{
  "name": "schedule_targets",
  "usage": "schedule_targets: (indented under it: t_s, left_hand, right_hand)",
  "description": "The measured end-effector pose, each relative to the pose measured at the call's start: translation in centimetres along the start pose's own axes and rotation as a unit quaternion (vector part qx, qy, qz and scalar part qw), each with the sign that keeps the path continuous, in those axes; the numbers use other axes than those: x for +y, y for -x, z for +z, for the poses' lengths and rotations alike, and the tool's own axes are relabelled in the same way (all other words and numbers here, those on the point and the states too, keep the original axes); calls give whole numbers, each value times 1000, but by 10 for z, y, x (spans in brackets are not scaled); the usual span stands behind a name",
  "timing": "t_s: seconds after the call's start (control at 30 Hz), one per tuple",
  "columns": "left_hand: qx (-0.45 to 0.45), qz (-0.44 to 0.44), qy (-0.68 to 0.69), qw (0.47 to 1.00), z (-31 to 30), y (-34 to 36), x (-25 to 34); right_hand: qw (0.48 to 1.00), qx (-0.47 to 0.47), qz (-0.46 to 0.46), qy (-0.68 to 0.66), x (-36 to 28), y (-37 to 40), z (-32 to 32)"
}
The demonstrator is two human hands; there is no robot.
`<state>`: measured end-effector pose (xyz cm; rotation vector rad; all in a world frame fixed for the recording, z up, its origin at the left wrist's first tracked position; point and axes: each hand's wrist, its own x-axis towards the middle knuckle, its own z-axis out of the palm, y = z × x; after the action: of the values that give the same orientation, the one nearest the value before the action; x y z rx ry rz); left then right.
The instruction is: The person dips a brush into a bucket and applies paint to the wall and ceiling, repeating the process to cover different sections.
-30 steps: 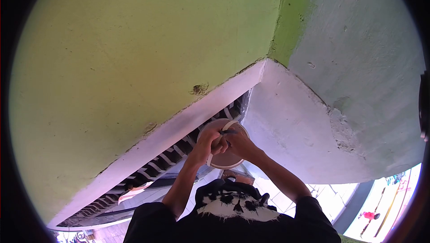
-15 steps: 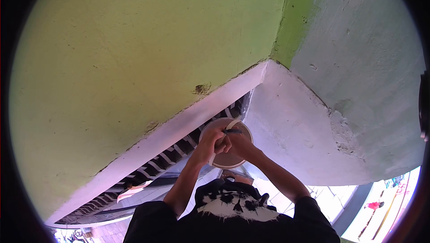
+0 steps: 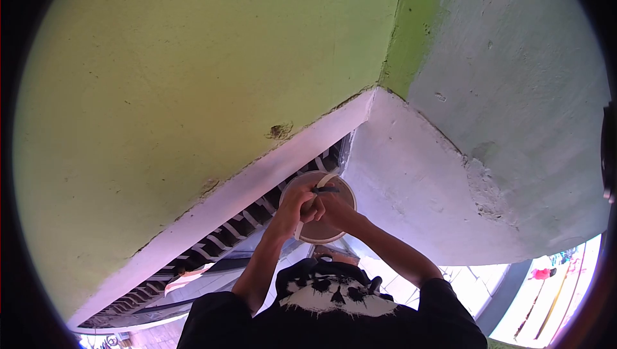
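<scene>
A left hand (image 3: 295,204) and a right hand (image 3: 334,211) meet over a round, pale-rimmed bucket (image 3: 321,231), a slim, dark object (image 3: 326,189) at their fingers, grip unclear; handling appears underway, no finished result visible.

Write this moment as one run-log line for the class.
left hand: near right hand; right hand: near dark slim object; bucket: behind both hands; green wall: chipped; grips: unclear

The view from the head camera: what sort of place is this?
Probably a corner of a building being painted or repaired, perhaps partly outdoors. The green wall is chipped, the greyish wall looks patchily coated, and a bucket sits within the person's reach.
</scene>
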<state>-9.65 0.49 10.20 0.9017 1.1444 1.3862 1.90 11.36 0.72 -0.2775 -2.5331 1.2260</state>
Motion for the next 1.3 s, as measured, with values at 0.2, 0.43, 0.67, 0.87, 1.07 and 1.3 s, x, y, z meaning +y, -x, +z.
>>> schedule_targets:
  t_s: [0.2,0.43,0.67,0.87,1.07,1.3]
  left_hand:
    - [-3,-4,3,1000,2,0,5]
    - [-1,-6,35,999,-6,-6,1]
    - [-38,-3,34,999,-11,-12,-2]
    - [-21,10,48,999,-11,-15,-4]
    - [-24,3,54,998,-10,-15,2]
    - [-69,0,53,996,-12,-19,-7]
  right_hand:
    - [998,-35,28,-42,-3,-2,-7]
    - [999,30,0,33,-35,7,-41]
    - [990,118,80,-9,-97,45,-95]
    - [980,112,155,-60,-101,67,-96]
    - [981,145,111,-70,-95,80,-90]
    - [983,142,96,-69,-97,90,-85]
